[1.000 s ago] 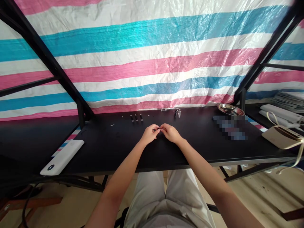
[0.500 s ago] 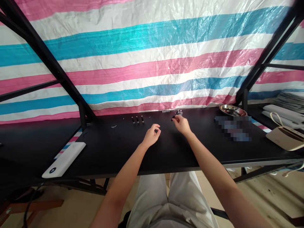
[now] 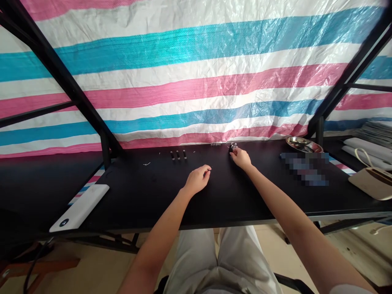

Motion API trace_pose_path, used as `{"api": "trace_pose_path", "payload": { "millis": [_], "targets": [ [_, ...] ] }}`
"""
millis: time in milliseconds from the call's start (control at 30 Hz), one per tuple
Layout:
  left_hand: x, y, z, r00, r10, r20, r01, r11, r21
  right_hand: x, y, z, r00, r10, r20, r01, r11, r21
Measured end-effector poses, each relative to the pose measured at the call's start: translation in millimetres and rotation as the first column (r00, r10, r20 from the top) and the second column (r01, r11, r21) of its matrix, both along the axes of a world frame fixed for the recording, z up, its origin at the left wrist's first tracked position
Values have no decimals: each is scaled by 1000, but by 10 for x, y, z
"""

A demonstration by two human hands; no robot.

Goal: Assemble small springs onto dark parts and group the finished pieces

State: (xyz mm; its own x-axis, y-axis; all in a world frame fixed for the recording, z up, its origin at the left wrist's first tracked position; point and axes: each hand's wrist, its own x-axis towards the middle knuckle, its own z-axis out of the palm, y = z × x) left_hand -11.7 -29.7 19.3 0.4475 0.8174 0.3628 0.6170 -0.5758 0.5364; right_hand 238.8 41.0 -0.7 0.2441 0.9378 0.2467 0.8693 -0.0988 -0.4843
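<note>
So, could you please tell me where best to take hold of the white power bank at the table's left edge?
Grip the white power bank across its two long sides, near the middle, coming from above. It lies flat on the black table, slim and elongated, so its long edges probably offer the narrowest span. Its near end seems to overhang the edge, so a thumb might slip underneath.

Single head-worn view, looking forward and down.
It faces a black table (image 3: pixel 147 196) at arm's reach, a striped tarp (image 3: pixel 196 81) close behind it.
</note>
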Motion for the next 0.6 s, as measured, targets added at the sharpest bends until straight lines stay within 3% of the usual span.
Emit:
{"api": "trace_pose_path", "payload": {
  "millis": [300, 467, 600],
  "targets": [
    [1, 15, -22, 998, -11, 60, 12, 1000, -11, 20, 10, -28, 1000, 2, 15, -1, 998, -62],
    [-1, 19, -34, 1000, -11, 11, 11, 1000, 16, 101, 6, 28, 999, 8, 41, -4, 994, -107],
    [0, 16, -34, 1000, -15, -8, 15, 1000, 12, 186, -3, 32, 999, -41, 4, 41, 997, -68]
  ]
}}
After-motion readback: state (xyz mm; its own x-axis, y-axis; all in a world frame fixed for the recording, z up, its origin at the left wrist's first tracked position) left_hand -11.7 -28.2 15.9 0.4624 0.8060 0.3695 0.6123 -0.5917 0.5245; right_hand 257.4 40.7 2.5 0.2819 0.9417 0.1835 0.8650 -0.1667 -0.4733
